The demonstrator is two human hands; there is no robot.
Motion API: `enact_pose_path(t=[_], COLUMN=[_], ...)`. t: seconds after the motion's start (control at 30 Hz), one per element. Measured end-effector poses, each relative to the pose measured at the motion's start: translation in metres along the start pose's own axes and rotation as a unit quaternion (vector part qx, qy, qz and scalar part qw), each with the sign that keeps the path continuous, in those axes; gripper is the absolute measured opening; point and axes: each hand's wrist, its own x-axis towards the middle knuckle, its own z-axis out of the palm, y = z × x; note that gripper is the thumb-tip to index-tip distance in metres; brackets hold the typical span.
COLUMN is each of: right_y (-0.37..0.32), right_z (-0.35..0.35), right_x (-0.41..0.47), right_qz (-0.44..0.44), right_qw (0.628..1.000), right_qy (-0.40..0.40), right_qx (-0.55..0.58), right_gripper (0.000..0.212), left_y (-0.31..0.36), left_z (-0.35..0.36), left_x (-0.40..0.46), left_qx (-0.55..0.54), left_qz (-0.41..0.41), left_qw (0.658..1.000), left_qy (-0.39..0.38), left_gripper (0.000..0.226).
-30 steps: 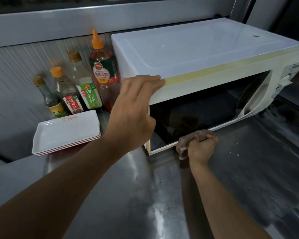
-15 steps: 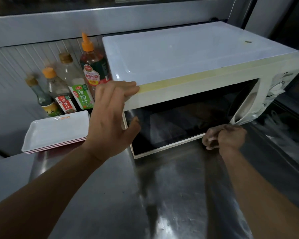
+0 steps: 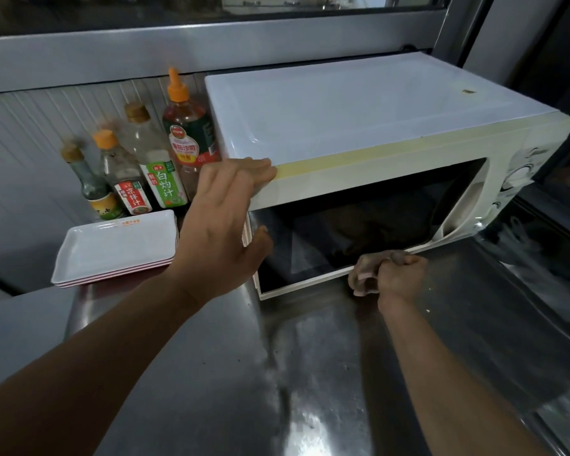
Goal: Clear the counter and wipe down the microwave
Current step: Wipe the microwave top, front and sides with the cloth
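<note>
A white microwave (image 3: 359, 120) with a dark glass door stands on the steel counter (image 3: 211, 373). My left hand (image 3: 224, 225) rests on its top left front corner, fingers straight across the edge and thumb beside the door. My right hand (image 3: 395, 278) grips a crumpled brownish cloth (image 3: 366, 268) and presses it against the bottom edge of the door, near the middle.
Several sauce bottles (image 3: 158, 172) stand against the ribbed wall left of the microwave. A stack of white rectangular trays (image 3: 112, 251) lies in front of them. Control knobs (image 3: 520, 176) sit on the microwave's right side. A dark recess drops away at the right.
My right hand with the cloth slid right along the door's bottom edge, then back left toward the middle. My left hand stays on the top left corner.
</note>
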Motion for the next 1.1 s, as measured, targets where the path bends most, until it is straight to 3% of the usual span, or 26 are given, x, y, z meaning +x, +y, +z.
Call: enact_pose_path(t=[0.3,0.63,0.83,1.1], right_y=[0.008,0.013,-0.008,-0.067], right_z=[0.037,0.050,0.022,-0.030], right_x=[-0.104,-0.187,-0.208,-0.235], right_qz=[0.028,0.106,0.042,-0.055], right_qw=[0.996,0.969,0.973,0.969], right_qy=[-0.088,-0.225,-0.226,-0.240], right_qx=[0.017,-0.012,-0.008,0.019], right_gripper=[0.019,0.017,0.033,0.030], left_y=[-0.010,-0.021,-0.030,-0.033], left_z=[-0.028,-0.050,-0.079,-0.126], left_x=[0.000,0.009,-0.019,-0.062], left_qx=[-0.051,-0.081,-0.064,-0.014], left_qz=[-0.004,-0.005,-0.025,-0.088], left_qw=[0.995,0.977,0.974,0.972], left_qy=[-0.084,-0.198,-0.215,-0.216], left_gripper=[0.075,0.073,0.075,0.071])
